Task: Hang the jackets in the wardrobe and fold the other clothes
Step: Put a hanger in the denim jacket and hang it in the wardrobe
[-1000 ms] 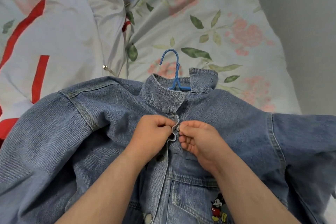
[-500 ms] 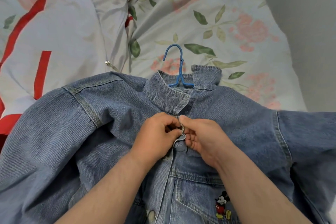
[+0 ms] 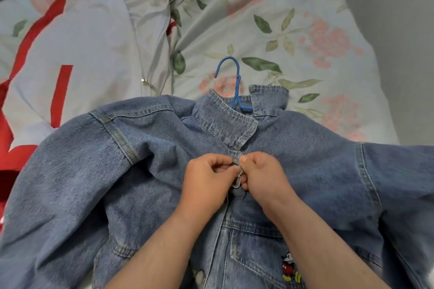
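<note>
A blue denim jacket (image 3: 317,171) lies front up on the bed, sleeves spread to both sides. A blue hanger (image 3: 231,82) is inside it, its hook poking out above the collar. My left hand (image 3: 206,183) pinches the left front edge just below the collar. My right hand (image 3: 263,178) pinches the right front edge against it, at a metal button between my fingertips. A cartoon mouse patch (image 3: 288,267) sits on the chest pocket.
A white garment with red stripes (image 3: 82,42) lies at the upper left, with a metal snap on its edge. The floral bedsheet (image 3: 293,30) spreads behind the jacket. A grey wall (image 3: 399,42) borders the bed's right side.
Both hands have come together on the placket below the collar, closing the gap between the two front edges. The view has shifted slightly.
</note>
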Motion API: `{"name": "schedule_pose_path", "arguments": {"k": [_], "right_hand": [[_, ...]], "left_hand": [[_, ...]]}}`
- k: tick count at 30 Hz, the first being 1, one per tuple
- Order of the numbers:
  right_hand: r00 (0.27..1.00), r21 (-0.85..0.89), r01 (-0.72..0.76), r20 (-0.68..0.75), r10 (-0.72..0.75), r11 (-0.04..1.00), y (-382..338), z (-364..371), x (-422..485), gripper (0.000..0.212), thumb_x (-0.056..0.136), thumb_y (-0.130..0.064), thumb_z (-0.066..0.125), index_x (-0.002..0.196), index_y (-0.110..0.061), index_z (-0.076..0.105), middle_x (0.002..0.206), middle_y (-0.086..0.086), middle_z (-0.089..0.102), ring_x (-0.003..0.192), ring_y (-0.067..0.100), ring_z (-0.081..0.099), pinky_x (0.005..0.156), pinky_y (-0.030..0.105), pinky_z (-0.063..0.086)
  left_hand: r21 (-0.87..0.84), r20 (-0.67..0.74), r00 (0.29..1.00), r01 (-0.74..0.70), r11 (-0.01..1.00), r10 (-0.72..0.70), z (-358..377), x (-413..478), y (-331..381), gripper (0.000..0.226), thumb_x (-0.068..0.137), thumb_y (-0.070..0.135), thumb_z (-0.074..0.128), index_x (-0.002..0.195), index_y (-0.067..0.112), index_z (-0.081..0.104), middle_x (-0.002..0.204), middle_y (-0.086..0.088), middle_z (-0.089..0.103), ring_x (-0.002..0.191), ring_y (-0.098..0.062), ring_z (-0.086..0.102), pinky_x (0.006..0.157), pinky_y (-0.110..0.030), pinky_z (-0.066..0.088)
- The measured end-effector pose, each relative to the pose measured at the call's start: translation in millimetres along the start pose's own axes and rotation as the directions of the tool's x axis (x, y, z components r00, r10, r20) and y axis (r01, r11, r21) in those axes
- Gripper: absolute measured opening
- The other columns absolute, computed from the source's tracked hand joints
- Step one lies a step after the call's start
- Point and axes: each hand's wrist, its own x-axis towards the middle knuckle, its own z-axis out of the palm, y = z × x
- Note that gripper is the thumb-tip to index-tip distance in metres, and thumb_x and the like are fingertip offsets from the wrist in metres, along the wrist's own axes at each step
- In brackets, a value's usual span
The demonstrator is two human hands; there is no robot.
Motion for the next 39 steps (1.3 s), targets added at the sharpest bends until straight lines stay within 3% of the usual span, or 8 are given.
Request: {"name": "schedule_pose_path", "arguments": {"k": [5,10,15,18,23,29,34,39], "right_hand": [[0.999,0.079,-0.028,0.032,0.026,0.996,-2.5,-3.9,0.0,0.023,0.100,-0.019,0.054,0.080,-0.012,0.063,0.056,-0.002,0.055,0.045,0.003,0.050,0.049,0.020,0.046],[0.991,0.140,-0.037,0.134,0.019,0.989,-7.4,-9.8,1.6,0.015,0.088,-0.005,0.067,0.075,-0.010,0.062,0.056,0.001,0.055,0.047,0.009,0.049,0.052,0.028,0.045],[0.896,-0.552,0.393,0.051,-0.441,0.735,-17.0,-29.5,12.9,0.012,0.092,-0.022,0.063,0.083,-0.028,0.058,0.060,-0.007,0.054,0.060,0.015,0.051,0.057,0.031,0.043],[0.824,-0.615,0.497,0.113,-0.556,0.612,-14.9,-31.8,16.2,0.004,0.096,-0.024,0.056,0.095,-0.022,0.060,0.071,-0.002,0.060,0.067,0.023,0.054,0.060,0.038,0.047],[0.919,-0.543,0.355,0.056,-0.389,0.761,-15.8,-29.6,26.1,0.011,0.092,-0.027,0.065,0.083,-0.026,0.059,0.070,-0.009,0.057,0.066,0.013,0.054,0.056,0.028,0.037],[0.986,0.006,-0.164,0.040,0.163,0.986,-33.3,-18.1,35.6,0.018,0.077,0.000,0.074,0.075,-0.016,0.067,0.073,0.006,0.067,0.067,0.016,0.062,0.046,0.022,0.052],[0.999,-0.125,0.009,0.038,-0.004,0.992,-27.4,-14.0,28.9,0.010,0.082,-0.006,0.063,0.080,-0.016,0.062,0.074,0.006,0.063,0.067,0.024,0.057,0.069,0.045,0.056],[0.977,0.009,-0.033,0.211,0.031,0.999,-27.1,-11.9,16.6,0.014,0.080,-0.008,0.064,0.086,-0.019,0.058,0.078,0.006,0.058,0.069,0.019,0.049,0.064,0.038,0.043]], "left_hand": [[-0.066,0.074,0.992,0.107,0.992,-0.102,-6.7,3.4,7.1,0.018,0.079,0.002,0.078,0.074,0.018,0.071,0.058,0.009,0.065,0.050,-0.002,0.057,0.044,-0.017,0.045],[-0.073,0.234,0.970,0.080,0.994,-0.061,-20.7,11.6,12.9,0.026,0.088,-0.010,0.062,0.079,0.012,0.072,0.068,-0.002,0.071,0.061,-0.009,0.065,0.062,-0.017,0.055],[-0.322,0.229,0.964,0.208,0.924,-0.137,-27.7,16.7,17.0,0.027,0.091,-0.017,0.051,0.085,0.004,0.068,0.070,-0.003,0.071,0.067,-0.009,0.070,0.068,-0.024,0.060],[-0.404,0.215,0.963,0.239,0.883,-0.163,-34.1,20.0,15.0,0.026,0.090,-0.017,0.052,0.088,0.004,0.068,0.075,-0.007,0.072,0.075,-0.014,0.072,0.076,-0.031,0.060],[-0.012,0.159,0.982,-0.099,0.995,0.100,-31.0,14.4,3.3,0.028,0.078,-0.003,0.077,0.088,0.022,0.072,0.091,-0.001,0.074,0.084,-0.008,0.067,0.081,-0.017,0.055],[0.467,0.384,0.873,-0.464,0.753,0.300,-28.2,2.5,-25.6,0.074,0.069,0.040,0.085,0.136,0.029,0.056,0.144,0.017,0.038,0.134,-0.001,0.035,0.113,-0.018,0.024],[0.417,0.286,0.893,-0.443,0.794,0.348,-23.6,-1.6,-18.2,0.051,0.080,0.048,0.066,0.127,0.028,0.059,0.139,0.012,0.047,0.130,-0.008,0.043,0.111,-0.026,0.033],[0.255,0.064,0.867,-0.493,0.832,0.494,-34.0,22.6,28.5,0.037,0.086,0.024,0.047,0.118,0.041,0.046,0.127,0.016,0.048,0.112,-0.006,0.054,0.096,-0.030,0.045]]}}
